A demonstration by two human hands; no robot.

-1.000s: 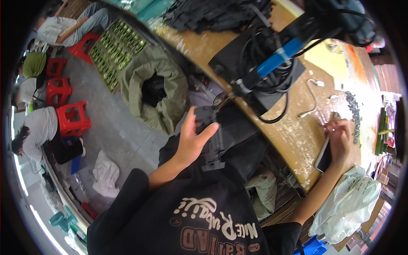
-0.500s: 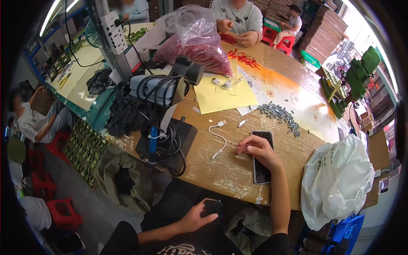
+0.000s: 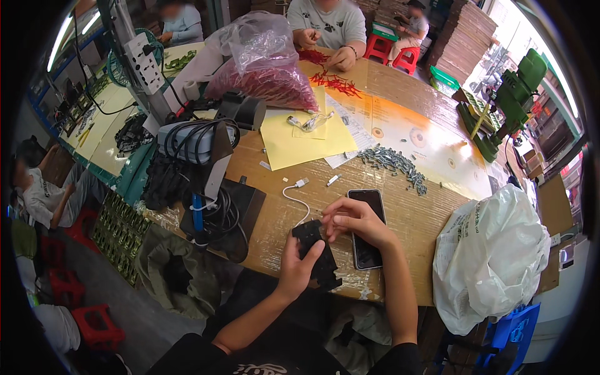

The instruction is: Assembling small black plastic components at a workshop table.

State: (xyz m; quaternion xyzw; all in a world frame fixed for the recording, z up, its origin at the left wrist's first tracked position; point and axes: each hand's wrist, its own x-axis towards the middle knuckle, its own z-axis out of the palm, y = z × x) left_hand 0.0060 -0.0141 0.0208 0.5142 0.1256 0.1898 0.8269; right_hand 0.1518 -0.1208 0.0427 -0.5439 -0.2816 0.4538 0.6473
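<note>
Over the table's near edge, my left hand [image 3: 299, 270] is closed around a flat black plastic part [image 3: 325, 270], oblong with notched edges; its exact kind does not show. Beside the part's upper end is my right hand [image 3: 359, 223], its fingers bent and apart with nothing visible in them; whether the fingertips touch the part I cannot tell. Below my right wrist a smartphone [image 3: 367, 250] with a dark screen lies face up, partly covered. A short white USB cable [image 3: 301, 200] runs down behind the black part. A small white piece [image 3: 334, 180] lies near its plug.
At left stands a black device [image 3: 240, 215] wrapped in cables. Small grey metal pieces [image 3: 400, 164] lie beyond the phone, near yellow paper [image 3: 300, 147]. A white plastic bag [image 3: 494, 256] sits at right. Across the table a person [image 3: 331, 31] handles red pieces [image 3: 334, 82].
My left hand has risen from my lap to the table edge, bringing the black part up beside my right hand. My right hand has stayed near the phone. The whole view has shifted slightly.
</note>
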